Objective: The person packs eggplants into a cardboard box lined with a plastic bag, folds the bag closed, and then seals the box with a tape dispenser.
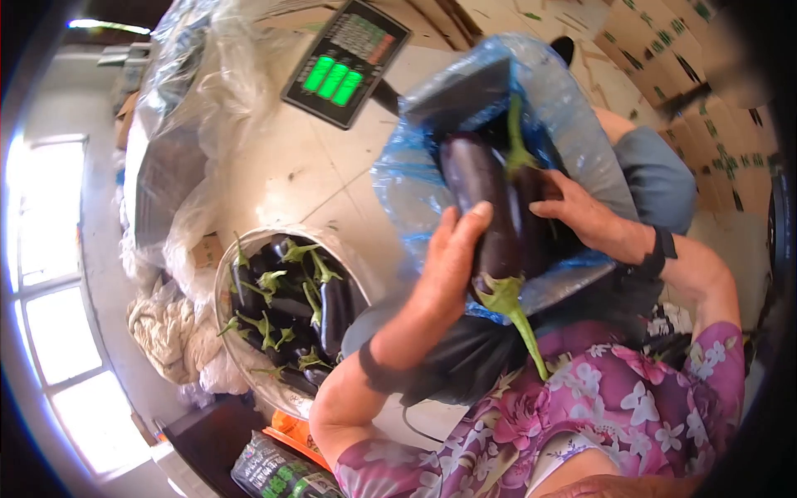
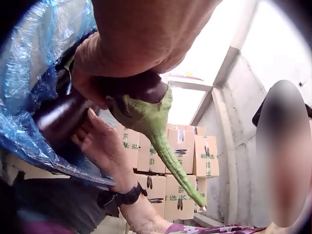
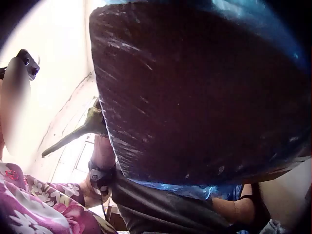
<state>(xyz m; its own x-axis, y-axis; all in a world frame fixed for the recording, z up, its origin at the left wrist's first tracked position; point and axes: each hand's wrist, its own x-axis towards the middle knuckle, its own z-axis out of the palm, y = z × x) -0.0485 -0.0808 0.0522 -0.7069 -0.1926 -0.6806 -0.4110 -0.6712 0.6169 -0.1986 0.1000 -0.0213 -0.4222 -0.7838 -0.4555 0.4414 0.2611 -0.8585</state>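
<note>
My left hand (image 1: 452, 261) grips a large dark purple eggplant (image 1: 498, 241), its thumb lying over the skin. That eggplant's green stem (image 2: 170, 161) points back toward my body, past the rim of a box lined with a blue plastic bag (image 1: 407, 183). My right hand (image 1: 585, 216) holds a second eggplant (image 1: 529, 203) beside the first, inside the lined box; in the left wrist view its thumb and fingers are against glossy purple skin. The box's dark side (image 3: 195, 97) fills the right wrist view and hides the right hand there.
A white bucket (image 1: 222, 290) full of eggplants stands at the left. Beyond it is a scale display (image 1: 347, 62) with green digits. Printed cardboard cartons (image 2: 178, 195) are stacked on the right side. Clear plastic sheeting (image 1: 187, 108) hangs at the far left.
</note>
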